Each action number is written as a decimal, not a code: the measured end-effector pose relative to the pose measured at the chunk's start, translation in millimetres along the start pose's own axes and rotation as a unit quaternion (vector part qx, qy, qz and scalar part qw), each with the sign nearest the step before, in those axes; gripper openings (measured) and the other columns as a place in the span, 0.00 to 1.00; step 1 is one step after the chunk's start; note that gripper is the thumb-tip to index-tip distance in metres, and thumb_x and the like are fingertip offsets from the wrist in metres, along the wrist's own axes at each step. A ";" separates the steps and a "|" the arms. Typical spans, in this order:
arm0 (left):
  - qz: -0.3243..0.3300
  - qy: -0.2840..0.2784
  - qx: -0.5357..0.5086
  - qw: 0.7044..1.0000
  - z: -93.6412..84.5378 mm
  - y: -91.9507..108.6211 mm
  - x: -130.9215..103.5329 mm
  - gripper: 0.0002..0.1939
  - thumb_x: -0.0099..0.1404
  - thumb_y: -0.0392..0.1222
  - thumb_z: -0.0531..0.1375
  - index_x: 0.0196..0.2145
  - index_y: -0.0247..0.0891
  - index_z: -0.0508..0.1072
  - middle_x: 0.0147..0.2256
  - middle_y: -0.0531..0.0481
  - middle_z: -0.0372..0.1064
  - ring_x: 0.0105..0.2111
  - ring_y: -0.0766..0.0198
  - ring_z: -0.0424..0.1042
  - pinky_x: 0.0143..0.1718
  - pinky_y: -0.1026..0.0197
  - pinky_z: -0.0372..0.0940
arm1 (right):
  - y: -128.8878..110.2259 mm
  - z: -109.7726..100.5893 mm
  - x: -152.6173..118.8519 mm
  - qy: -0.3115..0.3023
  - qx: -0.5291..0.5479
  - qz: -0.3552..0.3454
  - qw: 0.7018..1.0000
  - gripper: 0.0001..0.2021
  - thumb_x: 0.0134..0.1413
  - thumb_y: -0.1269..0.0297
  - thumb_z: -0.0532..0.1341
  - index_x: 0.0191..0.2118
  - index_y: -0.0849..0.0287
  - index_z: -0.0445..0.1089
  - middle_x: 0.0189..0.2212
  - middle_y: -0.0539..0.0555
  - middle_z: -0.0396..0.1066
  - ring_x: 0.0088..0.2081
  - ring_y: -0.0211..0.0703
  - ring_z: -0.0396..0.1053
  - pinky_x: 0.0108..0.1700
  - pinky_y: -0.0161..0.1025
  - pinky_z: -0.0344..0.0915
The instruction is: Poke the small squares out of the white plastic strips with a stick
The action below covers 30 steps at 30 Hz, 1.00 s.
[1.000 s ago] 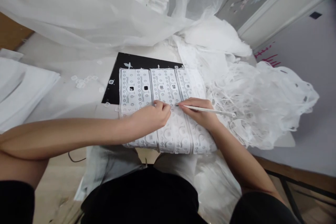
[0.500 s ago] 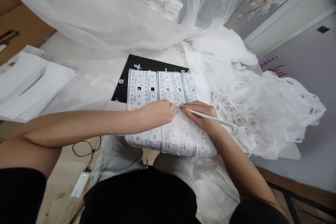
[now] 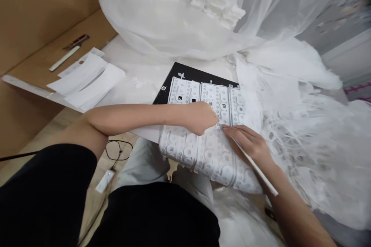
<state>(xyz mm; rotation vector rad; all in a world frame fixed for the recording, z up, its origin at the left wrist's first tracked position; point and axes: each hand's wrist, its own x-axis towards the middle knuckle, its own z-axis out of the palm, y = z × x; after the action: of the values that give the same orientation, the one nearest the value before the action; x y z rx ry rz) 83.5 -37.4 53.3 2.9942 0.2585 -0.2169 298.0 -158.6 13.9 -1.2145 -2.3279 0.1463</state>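
Observation:
A white sheet stack printed with grey rows of circles and small squares hangs over the table's front edge, its far part on a black board. My left hand is closed on top of the sheets; what its fingers hold, if anything, is hidden. Just right of it, my right hand pinches a thin white stick-like tool, its tip end near the sheets and its other end lying back over my wrist. A few square holes in the sheets show dark beyond my left hand.
A heap of white stringy scraps lies at the right. Translucent plastic with white pieces stands behind. At the left are white strips, a white bar and a red cutter. A cable and white box lie on the floor.
The view has swung left, so things appear farther right. The tool in my right hand has tilted more steeply, its back end lower. My left hand remains closed over the sheets.

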 end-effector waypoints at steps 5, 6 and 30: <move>-0.035 -0.003 -0.020 0.999 2.1 3.8 0.7 0.07 0.57 0.31 0.59 0.33 0.34 0.75 0.34 0.42 0.75 0.28 0.58 0.70 0.26 0.57 0.56 | -2.5 8.8 2.4 0.065 -0.034 0.014 0.997 0.13 0.61 0.74 0.60 0.48 0.54 0.74 0.41 0.55 0.80 0.40 0.48 0.79 0.40 0.43 0.77; -0.039 -0.005 -0.026 0.999 2.8 4.6 1.0 0.06 0.56 0.31 0.59 0.32 0.34 0.75 0.33 0.43 0.75 0.28 0.58 0.70 0.26 0.57 0.56 | -3.7 9.9 3.0 0.071 -0.042 0.022 0.996 0.12 0.60 0.74 0.60 0.47 0.55 0.74 0.40 0.55 0.80 0.38 0.48 0.79 0.39 0.42 0.76; -0.183 0.232 -0.438 0.849 24.6 -23.9 -7.2 0.15 0.74 0.48 0.48 0.34 0.37 0.66 0.26 0.53 0.68 0.18 0.73 0.64 0.24 0.64 0.59 | 31.7 6.3 13.7 0.203 0.167 0.356 0.897 0.17 0.55 0.54 0.66 0.47 0.58 0.77 0.36 0.56 0.81 0.33 0.46 0.78 0.37 0.42 0.75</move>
<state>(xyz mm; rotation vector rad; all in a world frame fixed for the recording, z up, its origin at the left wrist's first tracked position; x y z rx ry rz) 69.0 -18.6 27.5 2.0089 0.7404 0.4805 311.9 -128.0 3.6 -1.6631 -1.3525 0.4703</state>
